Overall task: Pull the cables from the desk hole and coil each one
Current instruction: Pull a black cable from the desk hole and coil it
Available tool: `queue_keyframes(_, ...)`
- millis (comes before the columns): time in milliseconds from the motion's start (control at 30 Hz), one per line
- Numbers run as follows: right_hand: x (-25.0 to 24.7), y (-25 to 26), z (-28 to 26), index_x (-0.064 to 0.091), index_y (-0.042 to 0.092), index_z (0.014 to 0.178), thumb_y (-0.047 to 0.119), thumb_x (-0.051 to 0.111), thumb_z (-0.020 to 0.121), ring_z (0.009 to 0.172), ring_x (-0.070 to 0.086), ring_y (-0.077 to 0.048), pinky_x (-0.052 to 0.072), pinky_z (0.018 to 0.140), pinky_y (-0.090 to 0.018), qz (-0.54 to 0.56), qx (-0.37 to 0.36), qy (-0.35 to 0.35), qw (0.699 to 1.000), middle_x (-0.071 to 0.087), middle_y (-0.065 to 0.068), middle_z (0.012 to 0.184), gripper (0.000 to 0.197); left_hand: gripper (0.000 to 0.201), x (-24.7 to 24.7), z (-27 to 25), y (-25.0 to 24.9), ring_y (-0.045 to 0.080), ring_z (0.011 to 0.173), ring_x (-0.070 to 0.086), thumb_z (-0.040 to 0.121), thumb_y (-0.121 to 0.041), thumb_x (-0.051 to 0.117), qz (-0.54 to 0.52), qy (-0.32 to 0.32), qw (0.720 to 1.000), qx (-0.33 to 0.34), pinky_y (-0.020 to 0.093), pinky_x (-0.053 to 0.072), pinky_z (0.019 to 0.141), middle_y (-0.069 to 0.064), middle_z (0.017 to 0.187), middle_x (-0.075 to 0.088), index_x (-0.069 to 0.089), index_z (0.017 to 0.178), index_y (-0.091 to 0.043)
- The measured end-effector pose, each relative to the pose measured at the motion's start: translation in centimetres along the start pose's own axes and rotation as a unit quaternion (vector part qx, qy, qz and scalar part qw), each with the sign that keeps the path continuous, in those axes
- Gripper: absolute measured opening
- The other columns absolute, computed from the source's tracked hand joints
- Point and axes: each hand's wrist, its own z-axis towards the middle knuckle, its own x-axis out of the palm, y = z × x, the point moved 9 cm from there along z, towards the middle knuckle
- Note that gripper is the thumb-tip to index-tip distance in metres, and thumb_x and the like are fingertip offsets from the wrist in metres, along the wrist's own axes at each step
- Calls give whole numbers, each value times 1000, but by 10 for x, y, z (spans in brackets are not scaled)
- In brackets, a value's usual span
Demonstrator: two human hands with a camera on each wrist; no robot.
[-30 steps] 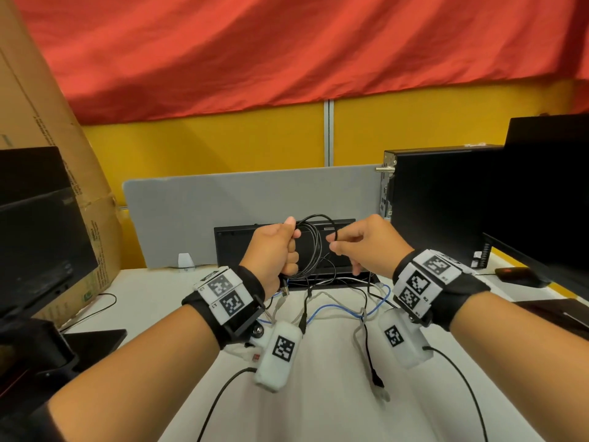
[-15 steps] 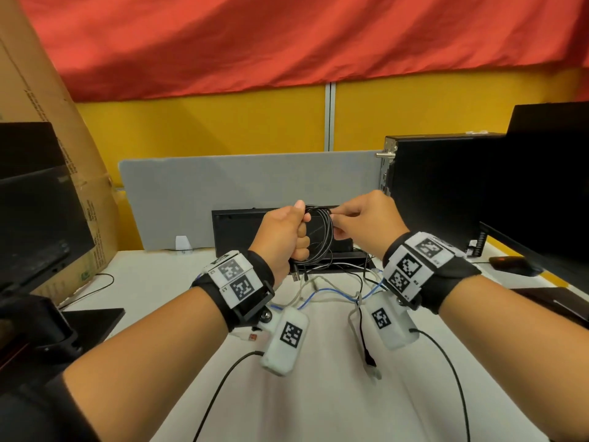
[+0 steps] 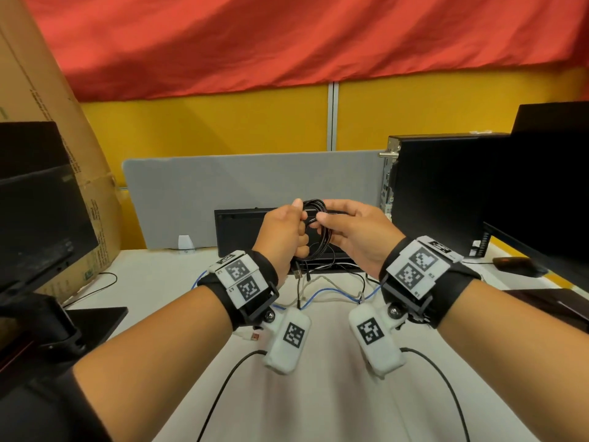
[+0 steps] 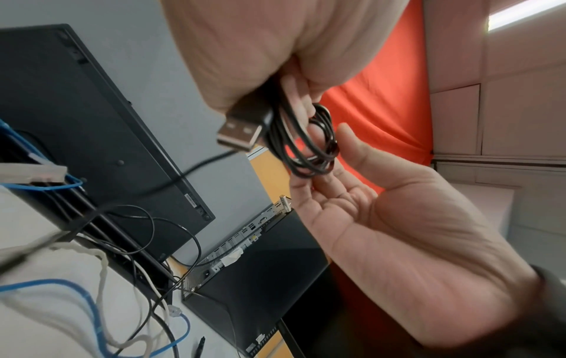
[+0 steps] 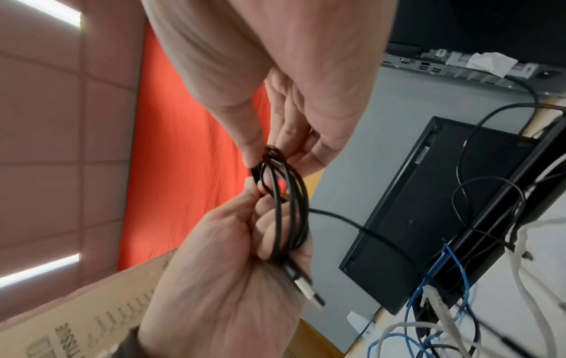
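Note:
A thin black cable coil hangs in the air above the desk, between both hands. My left hand grips one side of the coil in a fist, and the cable's USB plug sticks out below that fist. My right hand pinches the top of the loops between thumb and fingertips, with its palm turned toward the coil. One black strand runs from the coil toward the keyboard.
A black keyboard stands on edge against a grey partition. Loose blue and white cables lie on the white desk under my hands. A PC tower and monitor stand right, and another monitor and a cardboard box stand left.
My hands have come closer together. The wide loop stretched between them a second ago is now gathered into a tight coil, and my right hand has shifted onto its top.

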Motion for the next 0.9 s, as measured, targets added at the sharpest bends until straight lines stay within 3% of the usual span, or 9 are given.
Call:
queue_keyframes(67,-1,-2,2,55,5,122,-7,57,90,81,67,-18,54,85,-33,51,17,-13,998,69,-11,89,35,32,1,1,2,9,43,20,104,-30,37,-8,14,1000,5,21,19,41,-3,54,27,47,78,-14)
queue_keyframes(167,6,-7,1,43,6,133,-11,45,94,71,60,-19,53,66,-29,148,63,2,987,61,-14,84,43,33,6,0,3,7,38,32,105,-30,36,-11,54,998,13,19,24,38,-4,50,44,50,85,-8)
queue_keyframes(300,16,-12,-2,42,6,127,-4,35,95,62,46,-17,41,62,-29,214,110,30,970,47,-12,78,34,35,8,-3,5,11,48,42,105,-32,37,7,76,997,17,19,29,40,17,75,50,57,101,-3)
queue_keyframes(400,19,-9,-3,54,4,100,8,51,93,59,42,-16,45,53,-27,112,94,46,988,45,-9,72,9,31,11,-4,6,15,55,35,105,-31,36,43,90,995,30,23,29,43,16,84,43,53,96,-7)
queue_keyframes(500,20,-4,-2,57,2,93,-13,46,83,62,45,-22,46,56,-30,-5,51,42,998,46,-12,70,21,32,14,-5,4,10,47,33,105,-28,35,63,95,992,46,21,30,41,5,60,40,50,84,-10)
queue_keyframes(600,17,3,-1,60,2,91,-15,46,85,59,56,-18,50,53,-27,-98,32,29,994,57,-15,76,23,32,11,-2,0,9,43,36,105,-27,35,80,76,992,55,22,31,41,-8,48,41,48,80,-12)
queue_keyframes(700,0,14,4,64,10,98,0,64,85,69,68,-19,57,60,-27,-311,19,-23,950,70,-14,89,16,32,1,4,-3,9,43,30,104,-27,38,104,45,992,54,23,30,41,-5,53,34,50,78,-12)
queue_keyframes(767,-11,23,5,67,8,89,6,67,84,69,70,-20,61,65,-31,-415,19,-59,908,72,-12,82,6,32,-6,7,-5,9,43,28,104,-26,38,110,29,992,55,23,28,41,-3,54,31,49,77,-13)
queue_keyframes(900,-27,21,4,66,-5,92,3,63,90,67,67,-22,61,69,-32,-312,67,-74,945,69,-18,79,9,32,-23,11,-2,10,45,25,105,-26,37,114,-3,992,46,23,27,42,-3,56,28,48,79,-12)
